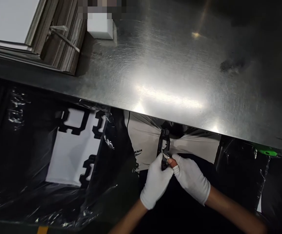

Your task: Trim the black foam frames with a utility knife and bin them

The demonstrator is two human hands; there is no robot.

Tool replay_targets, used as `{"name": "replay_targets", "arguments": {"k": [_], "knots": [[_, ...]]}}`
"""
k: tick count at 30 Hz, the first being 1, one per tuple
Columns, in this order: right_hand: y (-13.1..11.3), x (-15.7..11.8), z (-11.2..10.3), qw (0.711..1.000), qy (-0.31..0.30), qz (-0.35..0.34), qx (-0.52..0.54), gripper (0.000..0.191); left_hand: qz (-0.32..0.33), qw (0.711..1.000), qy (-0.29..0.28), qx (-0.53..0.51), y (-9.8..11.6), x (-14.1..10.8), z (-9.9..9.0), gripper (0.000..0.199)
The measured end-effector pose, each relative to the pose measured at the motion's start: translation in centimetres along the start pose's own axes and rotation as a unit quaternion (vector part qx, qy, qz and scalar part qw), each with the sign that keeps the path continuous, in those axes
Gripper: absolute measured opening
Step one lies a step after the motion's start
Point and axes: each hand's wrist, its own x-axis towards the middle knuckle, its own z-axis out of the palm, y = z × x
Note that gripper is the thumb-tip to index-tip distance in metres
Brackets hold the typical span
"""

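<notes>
Black frame (pixel 160 145) being held just past the table's (pixel 170 65) near edge
Near end's pinched in the left hand's (pixel 157 182) nearly closed fingers, probably for steadiness; right hand (pixel 192 178) curled beside it, grip can't be told.

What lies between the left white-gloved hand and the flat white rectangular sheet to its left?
In the head view, a black notched frame at the white sheet's right edge, then glossy black plastic film, then a dark gap before the left hand.
</notes>
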Motion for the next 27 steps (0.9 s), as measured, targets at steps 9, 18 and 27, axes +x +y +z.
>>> {"name": "replay_targets", "arguments": {"k": [9,18,27], "knots": [[3.0,-2.2,-3.3,0.987,0.007,-0.063,0.147,0.051,0.063,0.980,-0.157,0.101,0.9,-0.4,-4.0,0.023],[2.1,-2.8,-1.2,0.990,-0.048,-0.002,-0.131,0.060,0.137,0.852,0.047,0.504,-0.5,-0.9,-0.6,0.021],[0.3,-2.5,-2.0,0.975,-0.083,0.042,-0.203,0.049,0.219,0.801,0.136,0.541,-0.9,-1.1,-0.1,0.018]]}}
